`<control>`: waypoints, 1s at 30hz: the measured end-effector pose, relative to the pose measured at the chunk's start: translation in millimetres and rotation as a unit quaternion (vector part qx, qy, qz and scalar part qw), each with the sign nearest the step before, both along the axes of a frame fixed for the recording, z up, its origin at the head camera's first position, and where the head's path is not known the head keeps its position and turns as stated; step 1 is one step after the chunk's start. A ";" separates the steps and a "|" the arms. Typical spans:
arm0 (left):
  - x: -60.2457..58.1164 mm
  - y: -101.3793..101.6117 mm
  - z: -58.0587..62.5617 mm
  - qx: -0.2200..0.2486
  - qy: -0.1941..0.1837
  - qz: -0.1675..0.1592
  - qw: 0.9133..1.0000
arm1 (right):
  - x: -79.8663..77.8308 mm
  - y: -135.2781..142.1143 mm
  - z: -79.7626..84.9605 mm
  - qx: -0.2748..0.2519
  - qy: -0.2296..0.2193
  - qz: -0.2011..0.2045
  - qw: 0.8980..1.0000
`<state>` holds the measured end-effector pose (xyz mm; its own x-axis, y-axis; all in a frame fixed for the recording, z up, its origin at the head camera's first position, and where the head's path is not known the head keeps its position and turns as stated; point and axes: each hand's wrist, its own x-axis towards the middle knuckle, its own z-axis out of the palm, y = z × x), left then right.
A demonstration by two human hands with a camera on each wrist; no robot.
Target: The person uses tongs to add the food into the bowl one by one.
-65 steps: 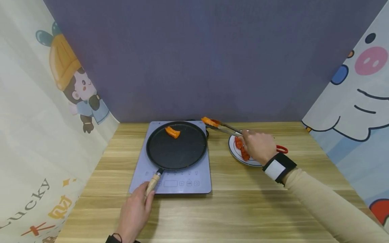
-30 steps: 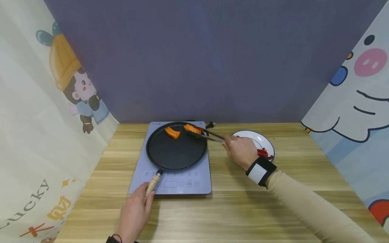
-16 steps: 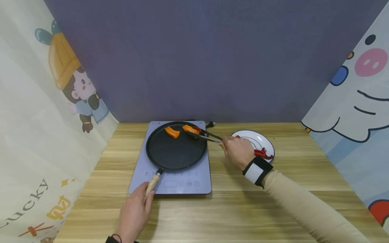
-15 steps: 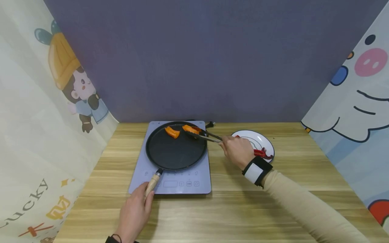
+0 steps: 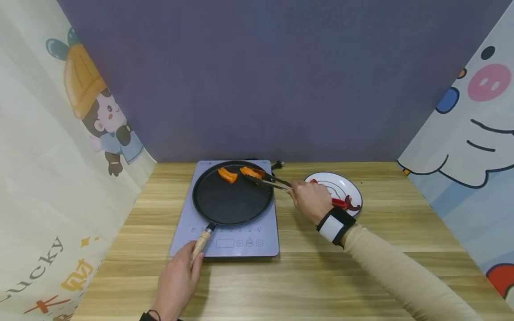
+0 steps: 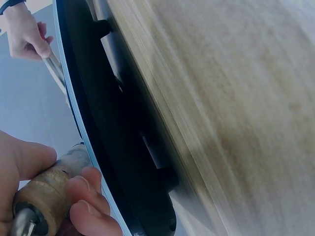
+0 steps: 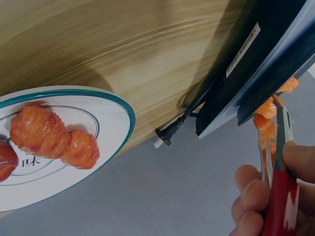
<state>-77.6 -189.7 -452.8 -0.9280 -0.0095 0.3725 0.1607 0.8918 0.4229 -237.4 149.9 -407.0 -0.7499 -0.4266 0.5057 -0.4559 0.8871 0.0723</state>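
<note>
My left hand point(image 5: 178, 276) grips the wooden handle point(image 5: 202, 242) of a flat black frying pan point(image 5: 233, 203); thumb and fingers curl round it in the left wrist view. With my right hand point(image 5: 313, 200) I hold red-handled tongs point(image 7: 280, 201). Their tips pinch an orange, fried-looking food piece point(image 5: 249, 172) at the pan's back right. In the pan, left of the tips, lies a second orange piece point(image 5: 227, 175). A white plate point(image 7: 106, 105) with a blue-green rim sits partly under my right hand, bearing glossy orange-red food pieces point(image 7: 39, 130).
Beneath the pan is a pale induction hob point(image 5: 265, 249) with touch controls along its front. A black plug point(image 5: 278, 165) lies behind its right corner. The wood-grain table point(image 5: 257, 290) meets a grey-blue back wall point(image 5: 277, 89), with printed curtains at both sides.
My right hand has moved left from over the plate, bringing the tongs and the pinched orange piece over the pan. In the last half second it shifts only slightly. My left hand stays put.
</note>
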 end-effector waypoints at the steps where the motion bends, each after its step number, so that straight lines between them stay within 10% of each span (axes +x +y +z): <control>1: 0.1 -0.1 0.1 -0.001 -0.001 0.000 1.000 | -0.4 -0.7 -0.3 0.001 -0.001 -0.001 1.000; 30: -0.8 0.0 0.8 0.005 -0.003 -0.002 1.000 | -5.5 -8.4 1.7 0.019 -0.003 -0.005 1.000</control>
<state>-78.4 -189.7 -452.0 -0.9302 -0.0098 0.3670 0.1611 0.8874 0.4320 -242.9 141.5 -405.2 -0.7572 -0.4376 0.4850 -0.4475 0.8883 0.1029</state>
